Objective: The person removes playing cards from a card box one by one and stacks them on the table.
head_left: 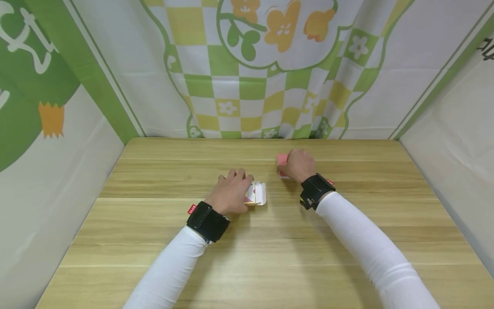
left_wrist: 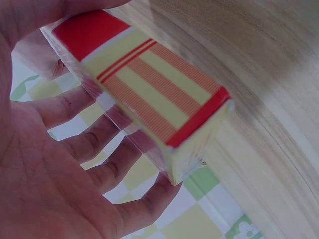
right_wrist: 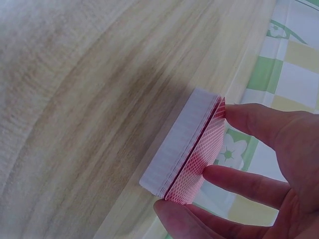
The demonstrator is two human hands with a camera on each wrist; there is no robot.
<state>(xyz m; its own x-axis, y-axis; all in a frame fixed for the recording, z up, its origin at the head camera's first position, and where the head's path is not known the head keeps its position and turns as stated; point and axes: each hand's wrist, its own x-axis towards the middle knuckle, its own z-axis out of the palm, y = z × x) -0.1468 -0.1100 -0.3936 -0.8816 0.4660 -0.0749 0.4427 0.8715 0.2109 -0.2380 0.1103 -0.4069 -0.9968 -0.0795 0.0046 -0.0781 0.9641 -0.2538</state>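
My left hand [head_left: 230, 194] grips a small card box [head_left: 256, 193] whose white end flaps stand open toward the right. Up close in the left wrist view, the card box [left_wrist: 159, 89] has red, cream and striped printing, with the thumb over one side and the fingers along the other. Farther right and back, my right hand [head_left: 301, 165] pinches a deck of playing cards [head_left: 283, 161] with red patterned backs. In the right wrist view the deck [right_wrist: 177, 144] is a squared stack with white edges, close over the table, thumb and fingertips at its ends and one finger on its back.
Both hands work above a wood-grain table [head_left: 154, 184]. Behind it hangs a green, yellow and white checked curtain [head_left: 254, 90]. White and green cloth walls stand at left and right. Each wrist wears a black strap [head_left: 208, 221].
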